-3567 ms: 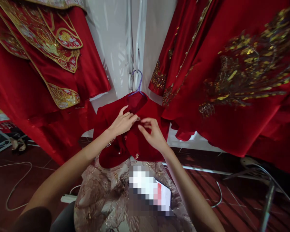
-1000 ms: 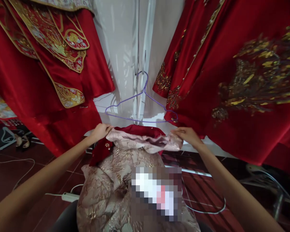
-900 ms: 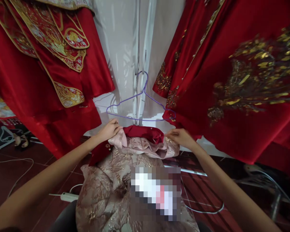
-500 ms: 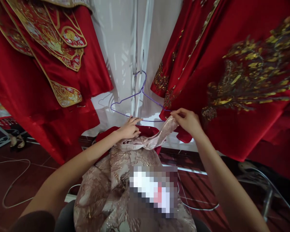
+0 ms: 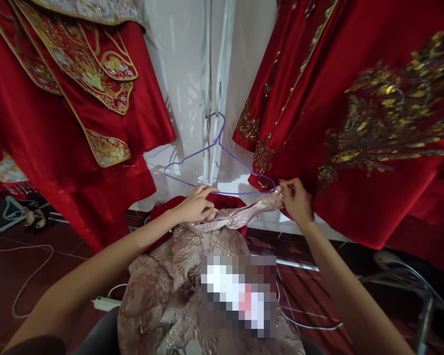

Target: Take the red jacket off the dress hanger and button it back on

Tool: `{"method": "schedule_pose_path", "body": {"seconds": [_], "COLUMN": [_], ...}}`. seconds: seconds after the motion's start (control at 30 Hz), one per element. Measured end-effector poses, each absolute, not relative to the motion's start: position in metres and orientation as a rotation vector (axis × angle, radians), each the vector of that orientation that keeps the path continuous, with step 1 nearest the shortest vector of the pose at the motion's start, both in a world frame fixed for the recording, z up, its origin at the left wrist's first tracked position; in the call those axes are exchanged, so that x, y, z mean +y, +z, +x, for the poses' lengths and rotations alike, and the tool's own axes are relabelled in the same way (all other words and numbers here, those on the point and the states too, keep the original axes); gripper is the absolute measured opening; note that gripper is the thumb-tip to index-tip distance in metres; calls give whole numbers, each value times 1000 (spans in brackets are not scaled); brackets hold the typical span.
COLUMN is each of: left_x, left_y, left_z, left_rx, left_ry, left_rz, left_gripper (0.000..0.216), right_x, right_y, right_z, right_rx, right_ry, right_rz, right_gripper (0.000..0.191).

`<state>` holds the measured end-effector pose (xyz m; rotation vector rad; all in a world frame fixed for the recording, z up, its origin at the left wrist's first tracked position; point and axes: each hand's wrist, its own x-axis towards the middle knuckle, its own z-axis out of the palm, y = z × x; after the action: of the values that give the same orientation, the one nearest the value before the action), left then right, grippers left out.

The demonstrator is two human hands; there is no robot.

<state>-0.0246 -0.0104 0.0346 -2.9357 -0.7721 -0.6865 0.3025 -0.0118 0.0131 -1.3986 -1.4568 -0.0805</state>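
Observation:
A pale pink-beige brocade garment (image 5: 159, 296) with gold threads lies over my lap, its narrow band pulled out toward the right. The end of that band is pinched in my right hand (image 5: 298, 199), beside the right corner of a purple wire hanger (image 5: 240, 158). My left hand (image 5: 196, 204) is bent over the band's left part, fingertips at the hanger's bottom bar; its grip underneath is partly hidden. The hanger hangs by its hook from a white upright pole (image 5: 216, 93).
Red embroidered garments hang at left (image 5: 107, 88) and right (image 5: 355, 197). A blurred-out patch (image 5: 239, 296) covers something on the lap. Red cloth (image 5: 166, 207) lies behind the band. A white power strip (image 5: 107, 303), cables and shoes (image 5: 35, 217) are on the tiled floor.
My right hand has moved a little right and down, drawing the band straighter along the hanger's bottom bar. The left hand has shifted slightly, and the view has tilted a bit.

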Motion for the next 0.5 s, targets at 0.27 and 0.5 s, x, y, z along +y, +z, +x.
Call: {"method": "schedule_pose_path", "body": {"seconds": [0.27,0.5], "left_x": [-11,-13], "left_y": [32,32], "left_z": [-25,-29], "left_rx": [-817,-816], "left_ry": [-645,-608], "left_rz": [-2864,-2806], "left_gripper": [29,30], "right_x": [-22,-19], "right_y": [24,17], "right_z": [293,302], "right_rx": [-1443,-1469], "right_ry": [-219,-154], "right_rz": [-1439,-1377], "right_gripper": [23,19]}}
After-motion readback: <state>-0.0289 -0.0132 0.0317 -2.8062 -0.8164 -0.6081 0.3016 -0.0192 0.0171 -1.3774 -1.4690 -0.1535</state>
